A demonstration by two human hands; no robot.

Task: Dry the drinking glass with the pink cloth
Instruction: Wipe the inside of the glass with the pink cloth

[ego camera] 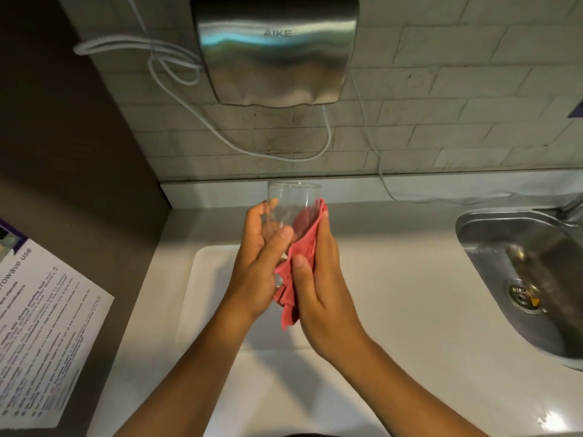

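Observation:
A clear drinking glass (291, 203) is held upright above the white counter, its rim near the back wall. My left hand (257, 263) grips the glass from the left, fingers on its side and thumb across the front. My right hand (318, 285) presses the pink cloth (299, 266) against the glass's right side. The cloth wraps around that side and hangs down between my two palms. The lower part of the glass is hidden behind my fingers and the cloth.
A white tray (208, 279) lies on the counter under my hands. A steel sink (504, 234) is set in at the right. A metal hand dryer (274, 48) with loose cables hangs on the tiled wall. A printed notice (41, 335) is at the left.

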